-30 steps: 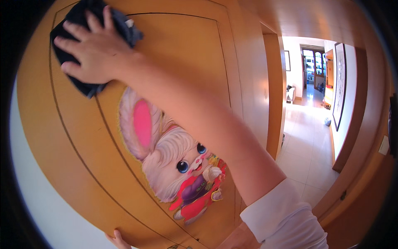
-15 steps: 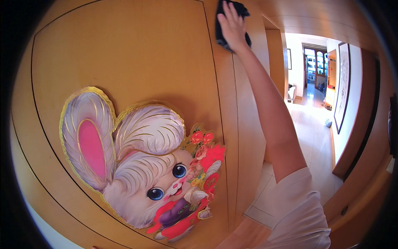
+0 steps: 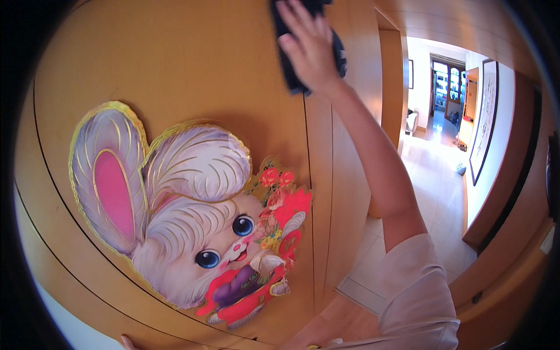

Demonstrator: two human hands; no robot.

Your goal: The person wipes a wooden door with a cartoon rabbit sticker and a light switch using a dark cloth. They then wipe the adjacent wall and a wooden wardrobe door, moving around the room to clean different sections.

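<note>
High on a smooth wooden door panel (image 3: 175, 64), my right hand (image 3: 315, 55) lies flat with its fingers stretched and spread. A dark cloth (image 3: 291, 79) sits between its palm and the wood, pressed against the surface. The cloth reaches across the seam at the panel's right side. Of my left hand (image 3: 126, 343), only a fingertip shows at the lower edge, close to the door; the rest is out of the picture. Below the cloth, a large rabbit decoration (image 3: 186, 239) with gold-edged ears and red flowers is fixed to the panel.
To the right of the panel, a wooden door frame (image 3: 389, 87) borders a bright hallway with a pale tiled floor (image 3: 431, 175). A long framed picture (image 3: 485, 122) hangs on the hallway's white wall. Brown wooden trim (image 3: 513, 181) runs along the far right.
My right hand and the cloth have slid left and slightly down across the door. The view has shifted a little, and more of my left fingertip shows.
</note>
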